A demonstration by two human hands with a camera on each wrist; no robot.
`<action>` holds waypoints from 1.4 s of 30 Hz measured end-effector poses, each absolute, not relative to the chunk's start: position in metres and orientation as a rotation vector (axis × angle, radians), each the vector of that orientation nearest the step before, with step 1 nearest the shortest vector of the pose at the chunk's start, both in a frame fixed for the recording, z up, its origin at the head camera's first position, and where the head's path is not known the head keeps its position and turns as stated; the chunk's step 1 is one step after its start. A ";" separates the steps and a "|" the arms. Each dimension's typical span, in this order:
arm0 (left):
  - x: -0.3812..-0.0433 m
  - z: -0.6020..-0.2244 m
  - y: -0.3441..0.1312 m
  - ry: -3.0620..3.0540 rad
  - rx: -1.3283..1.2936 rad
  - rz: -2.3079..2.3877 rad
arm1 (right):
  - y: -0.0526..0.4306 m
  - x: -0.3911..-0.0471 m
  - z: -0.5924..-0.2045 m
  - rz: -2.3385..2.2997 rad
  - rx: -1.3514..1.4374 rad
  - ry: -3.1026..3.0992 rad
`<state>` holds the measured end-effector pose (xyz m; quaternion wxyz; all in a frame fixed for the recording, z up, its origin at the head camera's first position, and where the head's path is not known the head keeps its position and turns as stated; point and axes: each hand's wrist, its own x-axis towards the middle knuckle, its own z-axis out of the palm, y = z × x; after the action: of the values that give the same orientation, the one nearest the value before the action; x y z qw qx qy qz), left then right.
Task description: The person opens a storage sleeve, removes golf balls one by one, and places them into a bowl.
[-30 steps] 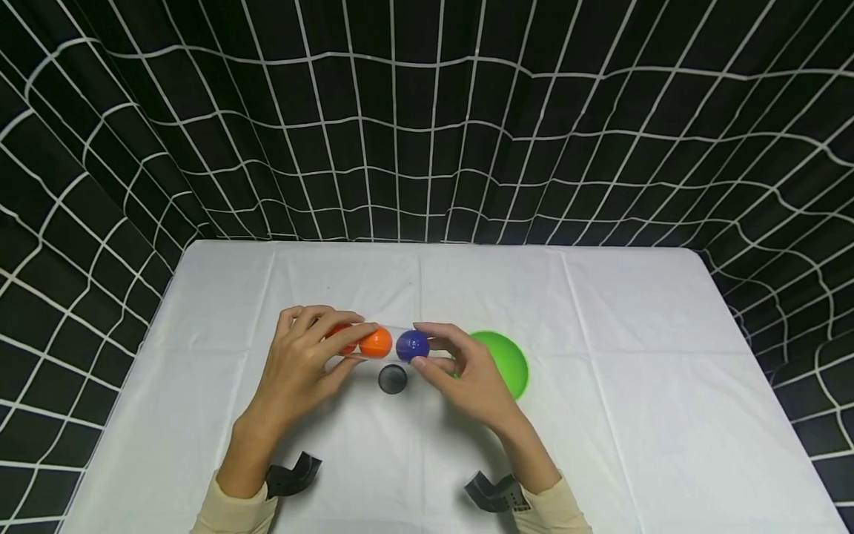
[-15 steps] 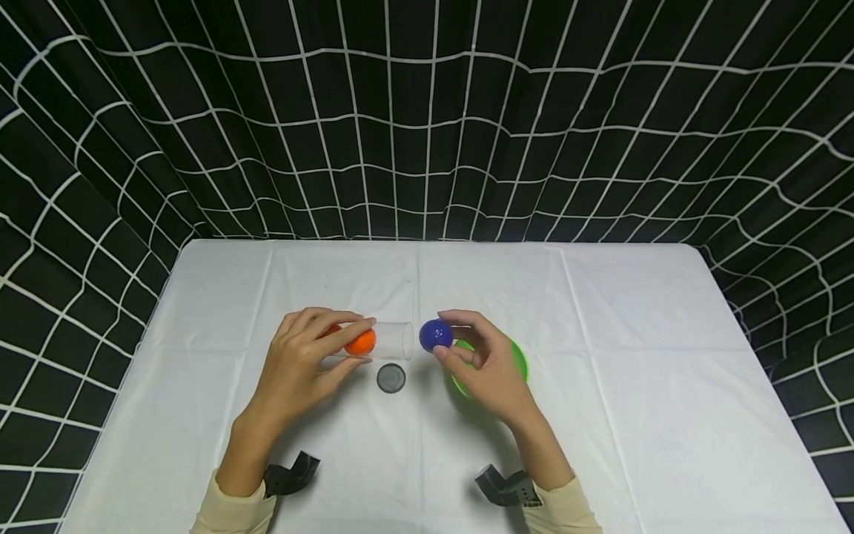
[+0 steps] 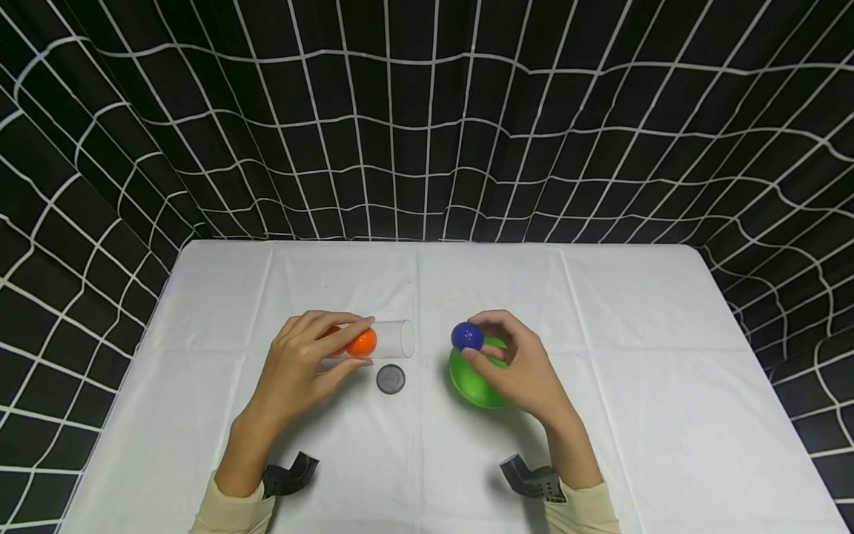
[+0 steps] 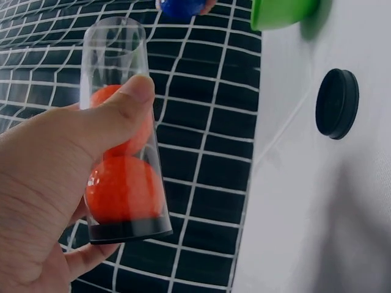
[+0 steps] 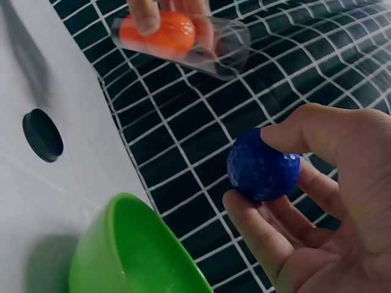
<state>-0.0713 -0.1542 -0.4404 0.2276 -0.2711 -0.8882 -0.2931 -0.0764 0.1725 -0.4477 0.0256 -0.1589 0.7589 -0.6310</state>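
My left hand [image 3: 300,356] grips a clear plastic tube [image 3: 394,340] lying sideways above the table, its uncapped end facing right. Two orange balls, one of them the orange golf ball [image 3: 362,342], sit inside toward the black-capped end [image 4: 131,230], which shows in the left wrist view. My right hand [image 3: 523,363] pinches a blue golf ball [image 5: 264,165] between thumb and fingertips, apart from the tube. In the head view the blue ball overlaps the far rim of a green bowl [image 3: 477,384]; the right wrist view shows it held higher than the bowl.
A round black cap [image 3: 391,379] lies on the white-covered table [image 3: 427,460] below the tube's mouth, left of the bowl. Behind and at the sides of the table hangs a black curtain [image 3: 427,133] with a white grid.
My right hand has drawn the blue golf ball out of the tube's mouth and carried it right, over the bowl. The left hand with the tube has shifted slightly left.
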 end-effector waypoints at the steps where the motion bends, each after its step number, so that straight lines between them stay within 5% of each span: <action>1: -0.071 -0.440 -0.154 -2.450 -0.744 -0.811 | 0.174 -0.076 -0.447 -1.946 -0.483 2.350; 42: -0.070 -0.431 -0.171 -2.489 -0.725 -0.775 | 0.193 -0.076 -0.449 -1.394 -0.536 2.811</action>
<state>-0.0697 -0.1706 -0.4313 0.2161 -0.2616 -0.8981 -0.2797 -0.0756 0.1933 -0.4489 -0.0209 -0.1683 0.8830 -0.4377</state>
